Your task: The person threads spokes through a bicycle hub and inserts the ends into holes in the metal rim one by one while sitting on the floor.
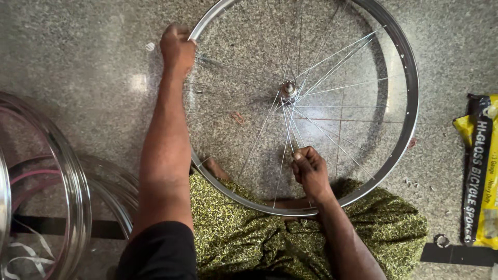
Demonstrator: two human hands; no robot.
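While the left hand (177,47) grips the bicycle wheel's rim (412,98) and the right hand (310,170) pinches a spoke (287,139) below the hub (288,90), spare rims (78,181) lie left of the wheel, a yellow-and-black packet (480,171) right.

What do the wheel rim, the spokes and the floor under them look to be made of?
Wheel rim: looks like polished metal, chrome or bright steel, with mirror-like glare. The left hand grips its edge.
Spokes: thin bright metal wire, likely steel; the right hand pinches some of them.
Floor: seems to be polished speckled stone, granite or terrazzo, with grey flecks and soft reflections.
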